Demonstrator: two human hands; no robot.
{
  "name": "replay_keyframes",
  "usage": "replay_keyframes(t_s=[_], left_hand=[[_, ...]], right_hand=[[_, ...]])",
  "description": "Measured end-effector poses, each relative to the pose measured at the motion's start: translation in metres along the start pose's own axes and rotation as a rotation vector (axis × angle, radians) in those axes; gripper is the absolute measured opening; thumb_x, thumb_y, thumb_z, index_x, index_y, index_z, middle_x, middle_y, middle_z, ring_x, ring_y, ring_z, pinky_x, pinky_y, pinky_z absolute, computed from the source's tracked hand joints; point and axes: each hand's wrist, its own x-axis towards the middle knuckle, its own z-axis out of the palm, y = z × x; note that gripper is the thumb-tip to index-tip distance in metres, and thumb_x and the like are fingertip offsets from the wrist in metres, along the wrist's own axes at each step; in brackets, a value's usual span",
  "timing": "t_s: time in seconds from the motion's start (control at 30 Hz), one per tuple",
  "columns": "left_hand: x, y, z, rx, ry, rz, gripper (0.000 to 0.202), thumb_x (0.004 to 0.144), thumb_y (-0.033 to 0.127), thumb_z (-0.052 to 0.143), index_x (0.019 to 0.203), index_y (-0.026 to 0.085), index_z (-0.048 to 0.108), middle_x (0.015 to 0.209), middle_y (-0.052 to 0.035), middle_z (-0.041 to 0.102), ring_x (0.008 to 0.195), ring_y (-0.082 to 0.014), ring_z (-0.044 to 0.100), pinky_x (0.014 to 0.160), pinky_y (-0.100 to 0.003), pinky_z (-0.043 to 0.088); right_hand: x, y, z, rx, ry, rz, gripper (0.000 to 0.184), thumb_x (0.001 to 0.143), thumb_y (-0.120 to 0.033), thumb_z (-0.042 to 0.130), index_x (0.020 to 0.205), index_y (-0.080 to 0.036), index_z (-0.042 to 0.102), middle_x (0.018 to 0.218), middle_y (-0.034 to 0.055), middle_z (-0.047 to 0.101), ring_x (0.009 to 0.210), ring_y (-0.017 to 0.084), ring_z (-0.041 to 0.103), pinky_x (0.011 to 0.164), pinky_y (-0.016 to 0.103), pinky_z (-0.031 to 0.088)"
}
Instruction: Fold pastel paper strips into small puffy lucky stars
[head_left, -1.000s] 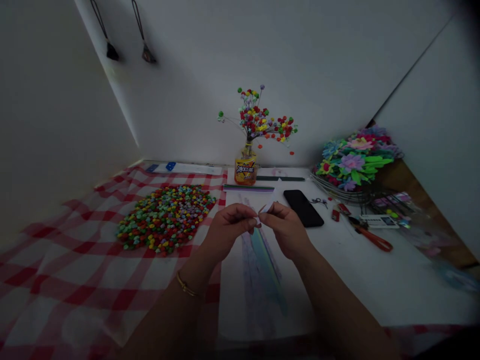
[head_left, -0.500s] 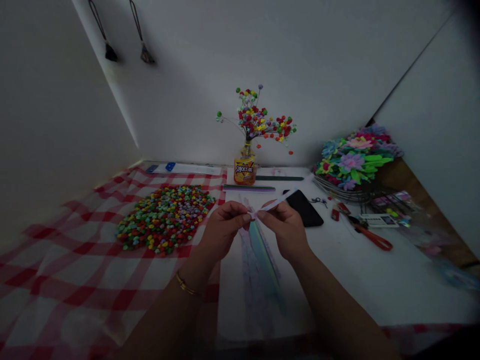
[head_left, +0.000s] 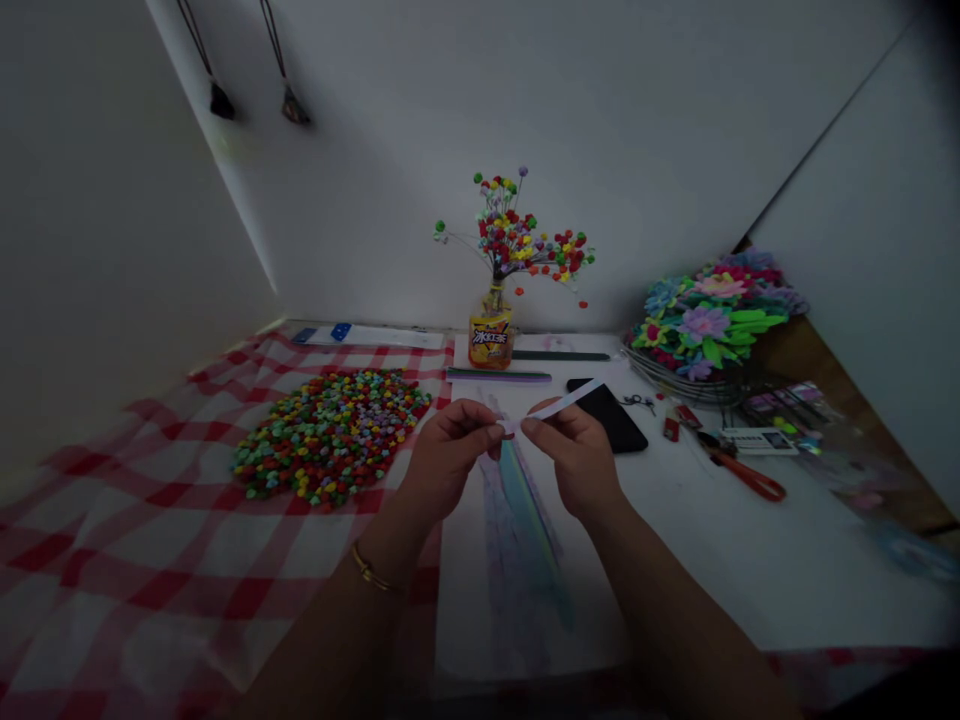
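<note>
Above the smooth white worktop (head_left: 712, 560), left hand (head_left: 456, 452) and right hand (head_left: 581, 460) narrowly pinch a thin, pale, paper-like strip (head_left: 566, 398), its free end swung lower than a second ago, suggesting turning or folding.

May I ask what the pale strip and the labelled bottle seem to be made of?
Pale strip: probably paper, seemingly smooth and matte, since it looks thin and straight-edged. Labelled bottle: likely plastic, though glass is possible; its upper part looks smooth and see-through.
</note>
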Motion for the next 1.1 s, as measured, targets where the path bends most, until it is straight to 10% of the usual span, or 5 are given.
replay_keyframes(t_s=[1.1], left_hand=[[0.0013,-0.0056,-0.0043,0.023,-0.128,-0.024,0.014,0.064,0.016,0.07,0.076,0.017,0.062,0.056,0.0027,0.059,0.048,-0.0079,0.05,0.048,-0.021,0.035]], right_hand=[[0.0002,0.0004,0.001,0.056,-0.15,0.105,0.005,0.066,-0.02,0.066,0.067,-0.018,0.062,0.06,-0.0037,0.059,0.059,0.011,0.052,0.062,0.025,0.041]])
